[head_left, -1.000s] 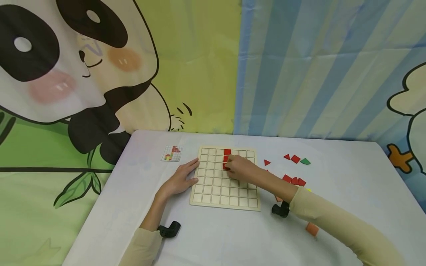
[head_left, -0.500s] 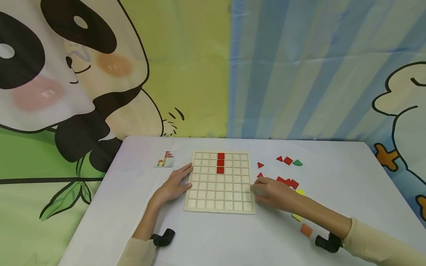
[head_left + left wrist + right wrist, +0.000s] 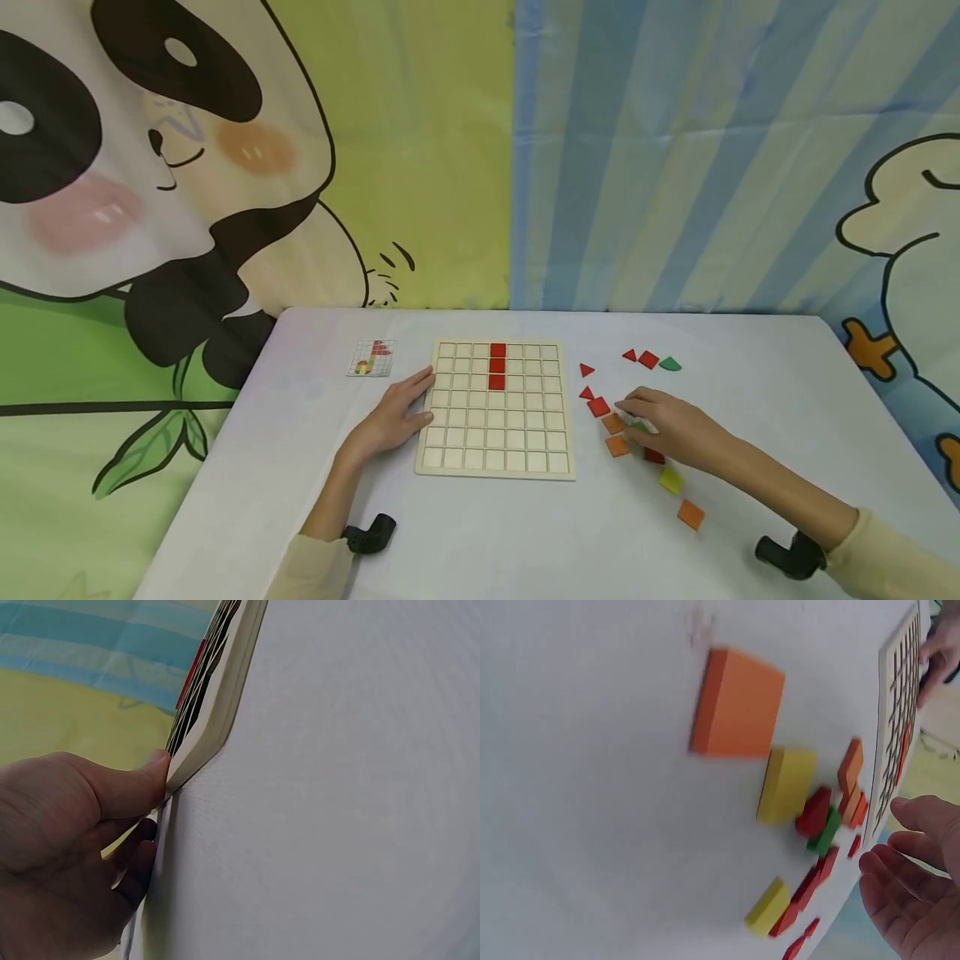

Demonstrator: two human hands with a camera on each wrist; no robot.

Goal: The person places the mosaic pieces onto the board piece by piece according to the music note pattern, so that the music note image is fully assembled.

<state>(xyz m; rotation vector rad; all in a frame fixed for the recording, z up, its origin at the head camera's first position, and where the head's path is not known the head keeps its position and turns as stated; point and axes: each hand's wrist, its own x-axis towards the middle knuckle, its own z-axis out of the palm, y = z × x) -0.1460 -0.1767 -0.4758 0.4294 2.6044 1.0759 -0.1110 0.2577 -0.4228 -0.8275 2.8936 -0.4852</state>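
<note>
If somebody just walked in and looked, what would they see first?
Probably the wooden grid board in the middle of the white table, with three red squares stacked in one column at its far edge. Next, the loose coloured pieces scattered to the right of the board, where the right hand hovers with relaxed fingers. The left hand rests against the board's left edge.

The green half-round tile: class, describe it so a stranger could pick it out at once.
Start at the pale wooden grid board on the white table and look right, past its far corner, to a short row of three loose tiles. The green half-round tile ends that row on the right; its two neighbours are red, and it alone has a curved edge.
</note>
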